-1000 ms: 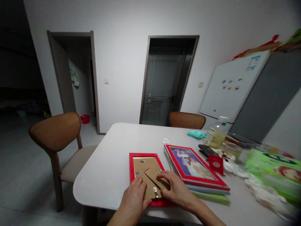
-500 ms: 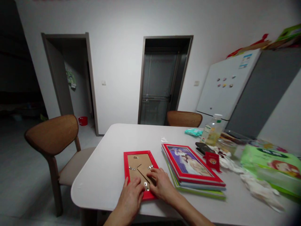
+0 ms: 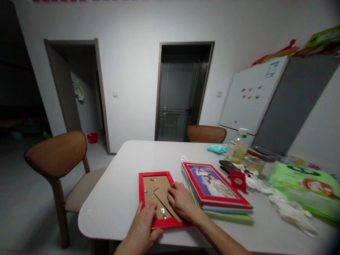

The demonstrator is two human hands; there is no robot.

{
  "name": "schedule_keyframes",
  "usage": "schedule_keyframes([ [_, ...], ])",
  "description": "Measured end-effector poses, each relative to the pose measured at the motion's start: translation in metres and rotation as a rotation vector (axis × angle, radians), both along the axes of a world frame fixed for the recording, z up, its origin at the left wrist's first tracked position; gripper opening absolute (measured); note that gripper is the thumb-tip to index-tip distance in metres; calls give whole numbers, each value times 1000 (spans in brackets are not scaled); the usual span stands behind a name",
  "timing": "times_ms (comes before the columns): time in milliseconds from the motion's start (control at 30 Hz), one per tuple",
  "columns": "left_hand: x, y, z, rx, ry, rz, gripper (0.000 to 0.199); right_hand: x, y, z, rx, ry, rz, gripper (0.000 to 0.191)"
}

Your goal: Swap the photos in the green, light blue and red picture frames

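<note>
A red picture frame lies face down on the table, its brown backing board showing a slanted slot and small metal clips along the edges. My left hand holds the frame's lower left corner, thumb along the bottom edge and fingers over the border. Bent over the right side, my right hand has its fingertips at the right-hand clip, which they mostly cover. The bottom clip is in plain sight between the hands. Close by on the right is a stack of frames, topped by a red-framed photo.
On the white table at the right are a bottle, a black phone-like object, a small red card, crumpled tissues and a green wipes pack. A wooden chair stands at the left.
My right hand has moved up from near the bottom clip to the right-hand clip. My left hand has shifted slightly down and left, its thumb now along the bottom edge.
</note>
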State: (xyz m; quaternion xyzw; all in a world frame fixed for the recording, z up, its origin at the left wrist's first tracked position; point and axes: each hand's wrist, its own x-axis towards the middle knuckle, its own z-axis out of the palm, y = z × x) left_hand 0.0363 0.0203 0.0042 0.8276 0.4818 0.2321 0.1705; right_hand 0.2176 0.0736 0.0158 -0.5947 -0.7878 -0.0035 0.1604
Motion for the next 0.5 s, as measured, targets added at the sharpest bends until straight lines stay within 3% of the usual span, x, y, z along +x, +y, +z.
schedule_keyframes([
  [500, 0, 0, -2, 21, -15, 0, 53, 6, 5, -6, 11, -17, 98, 25],
])
